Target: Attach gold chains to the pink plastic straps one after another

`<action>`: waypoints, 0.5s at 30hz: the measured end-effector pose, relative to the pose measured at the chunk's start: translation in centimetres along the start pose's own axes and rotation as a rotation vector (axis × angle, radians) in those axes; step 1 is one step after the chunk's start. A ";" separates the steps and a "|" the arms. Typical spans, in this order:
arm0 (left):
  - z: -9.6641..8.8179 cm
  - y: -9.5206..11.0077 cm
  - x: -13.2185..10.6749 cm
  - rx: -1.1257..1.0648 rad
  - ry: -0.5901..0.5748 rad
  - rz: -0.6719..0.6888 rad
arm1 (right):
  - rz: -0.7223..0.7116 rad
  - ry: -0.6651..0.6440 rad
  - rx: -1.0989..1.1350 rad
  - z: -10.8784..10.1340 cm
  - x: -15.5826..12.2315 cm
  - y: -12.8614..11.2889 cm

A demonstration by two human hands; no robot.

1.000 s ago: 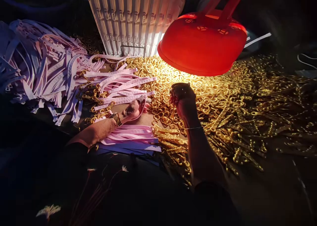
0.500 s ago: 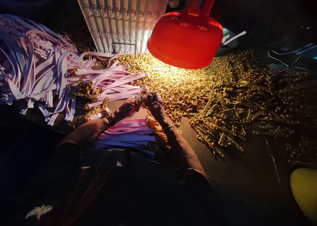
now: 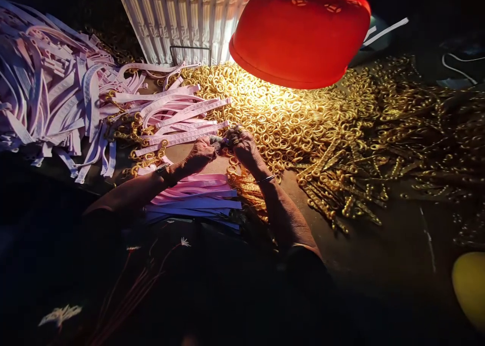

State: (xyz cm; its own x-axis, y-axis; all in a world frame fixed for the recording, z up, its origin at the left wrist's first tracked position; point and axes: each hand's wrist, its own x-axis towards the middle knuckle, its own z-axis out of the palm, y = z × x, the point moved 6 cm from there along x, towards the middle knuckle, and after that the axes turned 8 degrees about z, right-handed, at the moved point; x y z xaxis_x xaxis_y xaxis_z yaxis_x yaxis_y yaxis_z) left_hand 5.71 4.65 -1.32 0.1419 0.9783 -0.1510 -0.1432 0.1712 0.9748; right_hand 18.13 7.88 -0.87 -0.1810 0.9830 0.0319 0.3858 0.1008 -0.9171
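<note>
Left grip point(image 3: 200, 156) and right grip point(image 3: 242, 146) both closed, pinching one small item point(image 3: 220, 142), too small to identify, between them at the near edge of the gold ring heap point(image 3: 273, 118); pink straps point(image 3: 178, 134) lie beside the heap, within easy reach.

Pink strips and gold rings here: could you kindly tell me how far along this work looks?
The pink strips at left, with gold chain at their ends, look done. The left hand and right hand pinch a small piece, too small to make out. Left: a plain-looking pink stack and the gold rings.
</note>
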 end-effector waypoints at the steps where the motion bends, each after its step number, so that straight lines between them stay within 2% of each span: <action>1: -0.1 0.3 0.1 0.014 -0.009 -0.026 | -0.028 -0.018 -0.032 -0.2 -0.1 -0.6; 5: -0.4 2.7 -0.1 0.054 -0.092 -0.114 | -0.091 -0.137 -0.162 -0.9 -2.2 -3.6; 9: -0.5 4.9 -2.0 0.085 -0.170 -0.180 | -0.046 -0.189 -0.212 -1.0 -6.5 -5.7; 12: -0.5 4.8 -4.4 0.138 -0.217 -0.241 | 0.034 -0.287 -0.202 -0.2 -10.1 -6.3; 15: -0.4 3.6 -7.0 0.172 -0.294 -0.309 | 0.083 -0.358 -0.186 1.0 -13.3 -6.1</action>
State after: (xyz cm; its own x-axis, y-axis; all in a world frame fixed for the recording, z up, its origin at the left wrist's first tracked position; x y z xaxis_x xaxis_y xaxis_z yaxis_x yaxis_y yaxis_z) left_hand 3.78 -1.50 3.13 0.4275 0.8055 -0.4105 0.1104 0.4042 0.9080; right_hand 17.27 -5.96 3.94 -0.4328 0.8768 -0.2093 0.5631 0.0816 -0.8224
